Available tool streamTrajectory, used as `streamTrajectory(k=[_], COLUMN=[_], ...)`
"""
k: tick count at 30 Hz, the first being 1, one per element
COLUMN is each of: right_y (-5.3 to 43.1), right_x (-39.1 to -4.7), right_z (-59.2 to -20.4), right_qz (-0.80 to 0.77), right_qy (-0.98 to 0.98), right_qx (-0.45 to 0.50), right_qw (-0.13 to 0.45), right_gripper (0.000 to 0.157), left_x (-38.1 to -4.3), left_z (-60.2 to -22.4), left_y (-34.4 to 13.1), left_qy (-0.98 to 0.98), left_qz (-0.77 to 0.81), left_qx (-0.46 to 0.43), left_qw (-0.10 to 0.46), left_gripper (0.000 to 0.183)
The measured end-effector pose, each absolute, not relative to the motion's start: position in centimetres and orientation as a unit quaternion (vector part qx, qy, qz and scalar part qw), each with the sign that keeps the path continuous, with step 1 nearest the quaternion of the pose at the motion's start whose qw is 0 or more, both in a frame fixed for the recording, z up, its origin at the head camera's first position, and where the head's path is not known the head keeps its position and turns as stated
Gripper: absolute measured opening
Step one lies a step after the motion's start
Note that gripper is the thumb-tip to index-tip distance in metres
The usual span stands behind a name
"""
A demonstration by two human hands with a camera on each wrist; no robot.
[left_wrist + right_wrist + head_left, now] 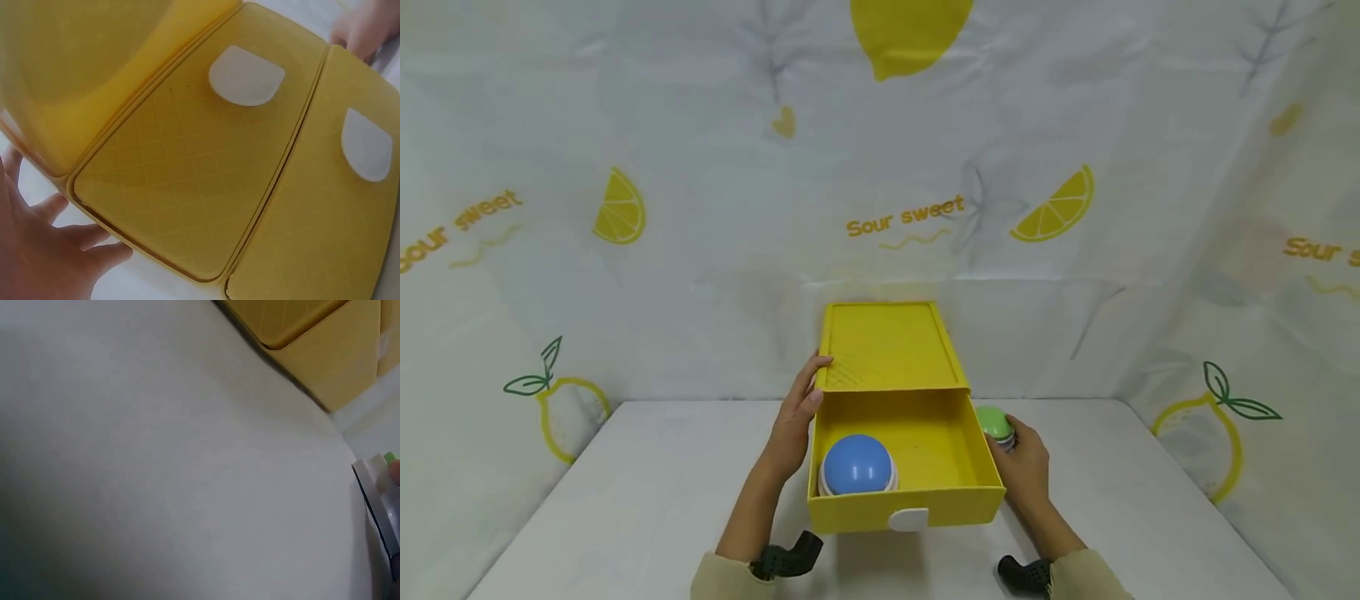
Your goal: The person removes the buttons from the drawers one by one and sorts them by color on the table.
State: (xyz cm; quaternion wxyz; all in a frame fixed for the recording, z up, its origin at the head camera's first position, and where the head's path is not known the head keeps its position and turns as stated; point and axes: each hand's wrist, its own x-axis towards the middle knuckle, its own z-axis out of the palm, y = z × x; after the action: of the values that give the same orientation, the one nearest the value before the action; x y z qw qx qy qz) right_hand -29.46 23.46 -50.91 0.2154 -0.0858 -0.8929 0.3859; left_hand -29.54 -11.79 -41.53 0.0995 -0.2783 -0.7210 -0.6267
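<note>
A yellow drawer cabinet (895,346) stands on the table with its top drawer (932,442) pulled out towards me. In the drawer's front left corner sits a blue domed push button (857,464) with a white base. My left hand (792,421) rests against the cabinet's left side, and the left wrist view shows its fingers (87,237) spread along the edge. To the right of the drawer, my right hand (1024,458) grips a green domed push button (994,422) with a pale base. Only a sliver of that button (381,494) appears in the right wrist view.
Below the open drawer are further drawer fronts with white tabs (245,76). The white table (685,500) extends to both sides. A lemon-printed white sheet (722,208) hangs behind and at the sides. Dark wrist-worn devices (790,557) sit on both wrists.
</note>
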Motion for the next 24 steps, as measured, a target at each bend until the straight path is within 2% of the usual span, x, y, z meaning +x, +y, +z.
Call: streamTrajectory(k=[15, 21, 24], right_y=[23.3, 23.5, 24.5], right_x=[-32.5, -32.6, -31.8], right_z=[-50.0, -49.2, -47.6], right_qz=[0.382, 0.381, 0.377], right_qy=[-0.900, -0.911, -0.915], right_qx=[-0.099, -0.088, -0.069], right_qw=[0.187, 0.128, 0.124], right_gripper=[0.066, 0.075, 0.076], left_x=[-29.7, -29.6, -29.6], left_z=[-41.4, -41.6, -41.6], left_y=[-11.8, -12.0, -11.8], left_qy=[-0.719, -0.726, -0.722], left_qz=[-0.621, -0.618, -0.619], left_qx=[-0.296, -0.283, -0.290], left_qw=[0.102, 0.109, 0.105], left_gripper=[0.045, 0.044, 0.044])
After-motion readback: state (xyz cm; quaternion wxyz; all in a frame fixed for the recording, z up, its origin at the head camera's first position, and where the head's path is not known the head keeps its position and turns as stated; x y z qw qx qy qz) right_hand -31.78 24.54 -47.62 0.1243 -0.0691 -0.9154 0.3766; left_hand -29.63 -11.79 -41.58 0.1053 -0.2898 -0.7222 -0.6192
